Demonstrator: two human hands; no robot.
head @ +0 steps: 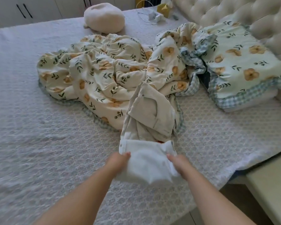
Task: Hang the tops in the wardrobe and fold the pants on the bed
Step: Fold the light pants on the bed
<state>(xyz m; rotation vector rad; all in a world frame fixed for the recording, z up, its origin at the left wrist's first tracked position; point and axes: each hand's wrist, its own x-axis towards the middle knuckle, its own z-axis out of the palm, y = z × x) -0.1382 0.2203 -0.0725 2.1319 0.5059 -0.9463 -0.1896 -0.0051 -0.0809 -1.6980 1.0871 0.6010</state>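
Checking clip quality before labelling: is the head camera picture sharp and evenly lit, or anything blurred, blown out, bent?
Head view: soft daylight, no hard shadows; the end of the pants gripped by left hand and right hand is blown out white; hands slightly smeared; bed edge bows.

No writing, label, brand, number or sign can be read anywhere. The small yellow box [163,9] and the small white items [154,16] just beside it lie at the far edge of the white quilted bed [39,130], near the tufted cream headboard [217,10]. They are too small and blurred to show any print.
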